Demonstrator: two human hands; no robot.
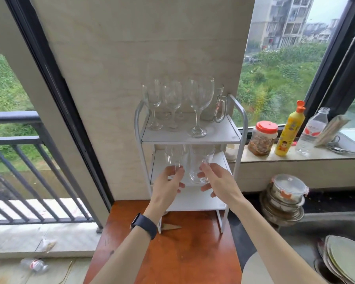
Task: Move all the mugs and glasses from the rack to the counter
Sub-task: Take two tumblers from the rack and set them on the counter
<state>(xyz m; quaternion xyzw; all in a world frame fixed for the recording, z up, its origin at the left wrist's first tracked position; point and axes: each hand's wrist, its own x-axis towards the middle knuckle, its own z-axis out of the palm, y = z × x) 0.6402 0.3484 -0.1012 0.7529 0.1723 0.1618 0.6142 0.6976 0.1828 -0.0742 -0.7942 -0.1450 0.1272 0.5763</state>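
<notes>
A white three-shelf rack (pixel 239 115) stands at the back of the red-brown counter (pixel 178 255). Its top shelf holds several stemmed wine glasses (pixel 199 103) and a clear glass mug (pixel 218 105) at the right. On the middle shelf stand two clear glass mugs side by side. My left hand (pixel 168 185) is closed around the handle of the left mug (pixel 175 158). My right hand (pixel 217 181) grips the handle of the right mug (pixel 200 165). Both mugs look to be still on the shelf.
The rack's bottom shelf (pixel 195 199) is bare. Right of the counter a sink (pixel 326 228) holds plates and stacked bowls with a lidded container. A jar, a yellow bottle and a water bottle line the window sill (pixel 295 154). A balcony railing lies to the left.
</notes>
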